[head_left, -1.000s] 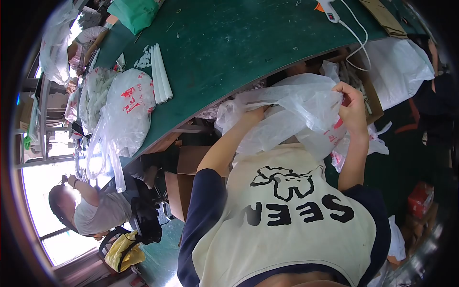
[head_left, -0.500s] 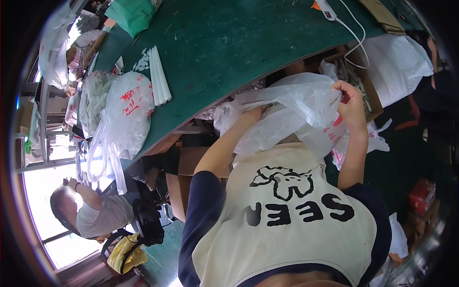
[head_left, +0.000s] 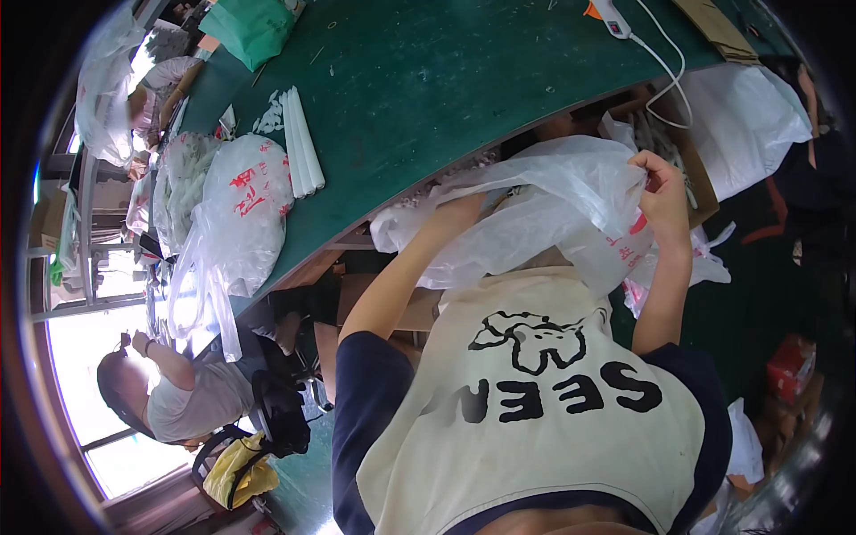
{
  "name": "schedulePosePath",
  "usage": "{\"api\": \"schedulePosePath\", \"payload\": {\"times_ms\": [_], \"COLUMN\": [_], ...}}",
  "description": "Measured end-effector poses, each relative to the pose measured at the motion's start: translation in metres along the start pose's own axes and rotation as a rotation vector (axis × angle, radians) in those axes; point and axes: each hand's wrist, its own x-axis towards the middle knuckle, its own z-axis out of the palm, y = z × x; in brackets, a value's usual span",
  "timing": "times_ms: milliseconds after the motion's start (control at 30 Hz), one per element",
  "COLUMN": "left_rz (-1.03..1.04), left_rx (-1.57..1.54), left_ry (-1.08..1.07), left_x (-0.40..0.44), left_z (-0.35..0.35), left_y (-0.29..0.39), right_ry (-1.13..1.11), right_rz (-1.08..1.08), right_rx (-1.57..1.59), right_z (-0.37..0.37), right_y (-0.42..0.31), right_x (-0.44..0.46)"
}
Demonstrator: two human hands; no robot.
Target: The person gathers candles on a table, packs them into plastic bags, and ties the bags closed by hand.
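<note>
A large translucent plastic bag (head_left: 526, 241) with red print lies across my lap, below the table edge. My right hand (head_left: 664, 189) is closed, its thumb and fingers pinching the bag's rim at the right. My left hand (head_left: 465, 209) reaches into the bag's mouth on the left. Its fingers are hidden behind the film, so I cannot see what they touch. Bunched plastic covers the left wrist area.
On the green table (head_left: 401, 80) lie several white sticks (head_left: 303, 147), a stuffed plastic bag (head_left: 245, 209), a green bag (head_left: 248, 31) and a white corded tool (head_left: 613, 20). A cardboard box (head_left: 700, 178) stands right of my lap. Another person (head_left: 196, 397) sits at left.
My left forearm has shifted left, with its elbow moving outward, and the bag's left side has spread that way. My right hand keeps its pinch on the rim, nearly in place.
</note>
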Motion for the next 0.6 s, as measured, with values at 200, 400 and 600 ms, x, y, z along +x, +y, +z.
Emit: {"api": "schedulePosePath", "payload": {"times_ms": [200, 400, 600], "left_rz": [0.153, 0.110, 0.051], "left_rx": [-0.113, -0.491, -0.696], "left_ry": [-0.151, 0.235, 1.184], "left_x": [-0.051, -0.123, -0.190], "left_z": [-0.069, -0.160, -0.235], "left_y": [0.015, 0.023, 0.020], "right_ry": [0.057, 0.057, 0.038], "right_rz": [-0.093, -0.067, -0.034], "right_rx": [-0.164, -0.154, -0.121], "right_z": [-0.006, -0.011, -0.008], "right_y": [0.000, 0.011, 0.007], "right_x": [0.003, 0.006, 0.004]}}
